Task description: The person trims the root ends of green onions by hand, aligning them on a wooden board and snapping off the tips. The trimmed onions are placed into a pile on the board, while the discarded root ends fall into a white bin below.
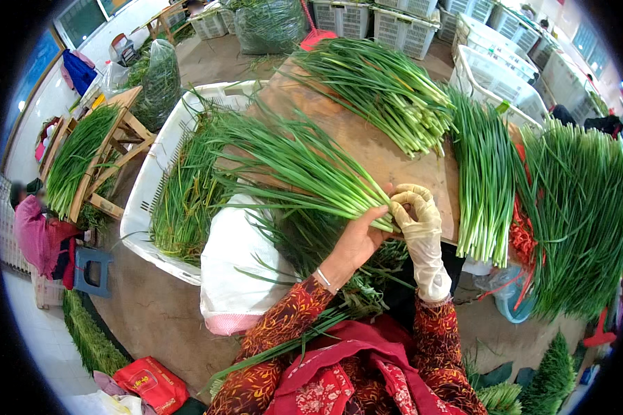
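My bare left hand (pixel 358 245) is closed round a bunch of garlic chives (pixel 325 181), near the pale stem ends. The green leaves fan out to the far left over the wooden board (pixel 367 138). Against those stem ends is my right hand (pixel 417 214), in a cream rubber glove with its fingers bent into a pinch. What the pinch holds is too small to make out. A larger pile of garlic chives (pixel 387 90) lies at the board's far side, stems toward the right. Another bunch (pixel 486 187) rests along the right edge.
At left stands a white crate (pixel 135 211) with loose, partly yellowed leaves, beside a white sack (pixel 239 259). A broad heap of chives (pixel 578 214) and red ties (pixel 521 232) are at right. Further off are a wooden stand (pixel 114 149), a blue stool (pixel 92 270) and stacked crates (pixel 405 31).
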### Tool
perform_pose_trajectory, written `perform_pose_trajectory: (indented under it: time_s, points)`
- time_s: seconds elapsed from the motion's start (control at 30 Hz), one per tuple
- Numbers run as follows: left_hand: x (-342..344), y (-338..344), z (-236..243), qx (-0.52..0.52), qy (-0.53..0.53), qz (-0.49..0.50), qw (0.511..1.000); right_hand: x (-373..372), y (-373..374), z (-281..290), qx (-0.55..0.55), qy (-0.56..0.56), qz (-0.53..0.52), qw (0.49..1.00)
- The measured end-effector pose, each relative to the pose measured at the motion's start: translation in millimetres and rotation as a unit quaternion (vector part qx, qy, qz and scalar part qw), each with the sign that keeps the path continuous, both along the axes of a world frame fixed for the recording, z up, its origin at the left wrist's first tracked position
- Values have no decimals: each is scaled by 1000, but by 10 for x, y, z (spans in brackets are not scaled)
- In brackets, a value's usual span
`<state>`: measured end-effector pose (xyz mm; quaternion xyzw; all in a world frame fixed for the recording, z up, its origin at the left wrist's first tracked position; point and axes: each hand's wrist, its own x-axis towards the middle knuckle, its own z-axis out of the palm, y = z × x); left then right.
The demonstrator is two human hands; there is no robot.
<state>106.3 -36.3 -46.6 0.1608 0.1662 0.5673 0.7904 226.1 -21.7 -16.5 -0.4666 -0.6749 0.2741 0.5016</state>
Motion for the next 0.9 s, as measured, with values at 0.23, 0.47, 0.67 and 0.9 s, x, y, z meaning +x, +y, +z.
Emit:
perform_pose_trajectory:
  time_s: [0.23,0.47,0.67,0.9]
  points:
    - [-20,-50,-58,-4,94,16,995,46,-78,101,-81,82,14,993]
    - [-42,-123,31,-35,153,31,987,-136,243,448,91,-169,146,971]
    - [-55,-133,-103,-7,190,59,980,-168,317,189,-75,-123,156,977]
    - [-77,-286,-66,-11,116,68,991,-221,182,225,-320,77,127,936]
